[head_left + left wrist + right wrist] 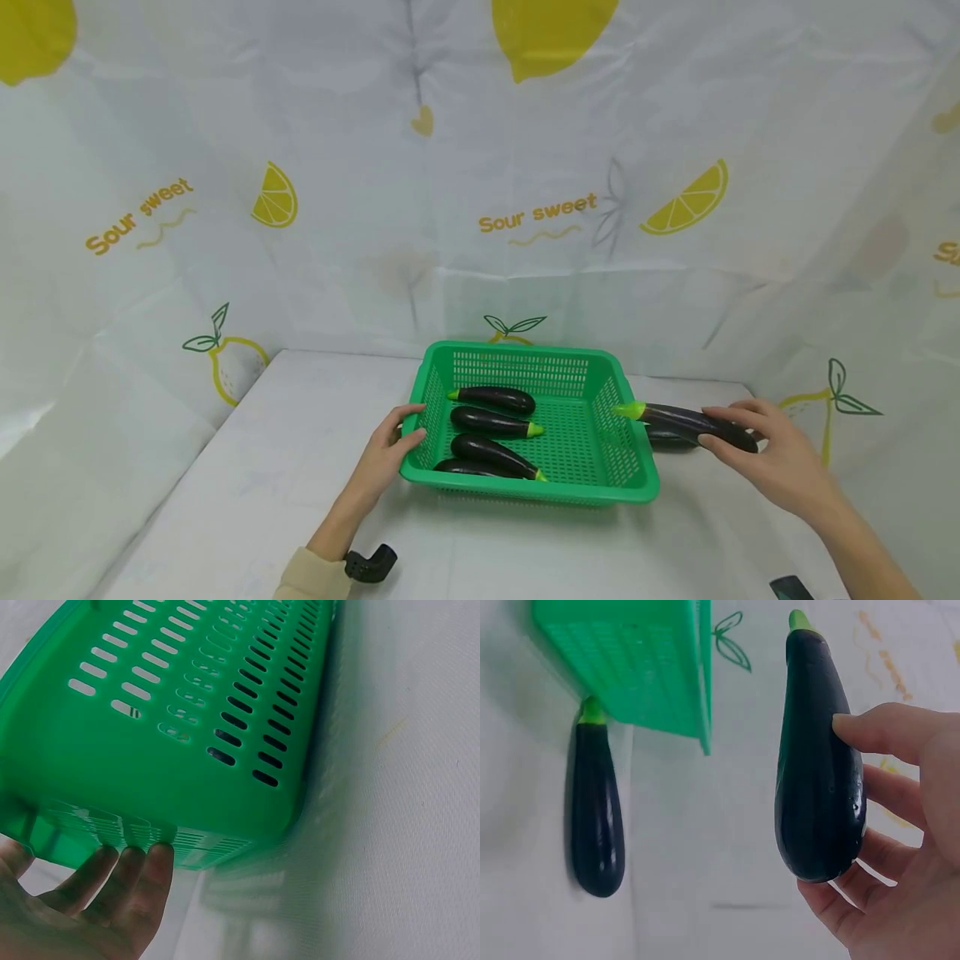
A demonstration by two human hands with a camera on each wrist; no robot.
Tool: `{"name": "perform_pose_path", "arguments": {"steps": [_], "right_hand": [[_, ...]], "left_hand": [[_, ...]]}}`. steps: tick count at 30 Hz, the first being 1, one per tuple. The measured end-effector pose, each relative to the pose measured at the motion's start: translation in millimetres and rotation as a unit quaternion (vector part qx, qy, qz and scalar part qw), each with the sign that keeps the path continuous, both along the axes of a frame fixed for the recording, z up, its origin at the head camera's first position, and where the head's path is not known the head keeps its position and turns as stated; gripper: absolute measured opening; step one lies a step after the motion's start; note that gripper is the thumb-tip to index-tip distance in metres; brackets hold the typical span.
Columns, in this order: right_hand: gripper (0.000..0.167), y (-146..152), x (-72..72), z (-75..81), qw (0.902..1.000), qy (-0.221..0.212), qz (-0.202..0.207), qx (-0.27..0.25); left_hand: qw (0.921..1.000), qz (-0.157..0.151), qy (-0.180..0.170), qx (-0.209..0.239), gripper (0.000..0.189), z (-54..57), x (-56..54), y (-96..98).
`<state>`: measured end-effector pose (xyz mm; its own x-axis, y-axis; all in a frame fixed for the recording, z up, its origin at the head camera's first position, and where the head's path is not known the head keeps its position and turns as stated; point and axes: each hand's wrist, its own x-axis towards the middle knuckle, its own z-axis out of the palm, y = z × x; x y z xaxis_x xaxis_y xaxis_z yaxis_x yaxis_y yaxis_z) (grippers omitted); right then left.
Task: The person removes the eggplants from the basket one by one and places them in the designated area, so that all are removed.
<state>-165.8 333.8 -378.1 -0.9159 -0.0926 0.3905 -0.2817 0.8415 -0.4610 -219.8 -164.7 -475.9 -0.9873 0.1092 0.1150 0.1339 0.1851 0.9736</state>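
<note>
A green plastic basket sits on the table with several dark eggplants lying inside, toward its left half. My left hand grips its left rim, and the left wrist view has the fingertips against the basket's outer wall. Over at the right side, my right hand holds another eggplant between thumb and fingers, raised above the table. Its green stem end points left and overlaps the basket's right rim in the head view. Beneath it, one more eggplant lies on the table beside the basket, partly hidden in the head view.
The table has a white covering. Behind it and at both sides hangs a white sheet printed with lemons and lettering. Near my left wrist is a black bent device; a dark object shows by the right forearm.
</note>
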Motion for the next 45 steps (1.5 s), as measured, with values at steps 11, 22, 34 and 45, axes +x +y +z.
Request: {"name": "perform_pose_path", "arguments": {"steps": [11, 22, 34, 45], "right_hand": [[0.045, 31, -5.9, -24.7, 0.997, -0.053, -0.056, 0.001], [0.042, 53, -17.5, -56.1, 0.996, -0.055, -0.067, 0.021], [0.044, 44, -26.1, -73.2, 0.9943, -0.092, -0.034, 0.042], [0.038, 23, -36.3, -93.6, 0.9932, -0.104, -0.024, 0.047]], "left_hand": [[1.0, -0.002, 0.0, 0.006, 0.044, -1.3, -0.4, -0.4], [1.0, -0.002, 0.0, 0.008, 0.043, -1.7, 0.1, -0.3], [1.0, -0.003, 0.0, 0.009, 0.044, -2.0, -0.2, -0.9], [1.0, -0.001, 0.002, 0.004, 0.042, -2.0, -0.3, -0.3]]}}
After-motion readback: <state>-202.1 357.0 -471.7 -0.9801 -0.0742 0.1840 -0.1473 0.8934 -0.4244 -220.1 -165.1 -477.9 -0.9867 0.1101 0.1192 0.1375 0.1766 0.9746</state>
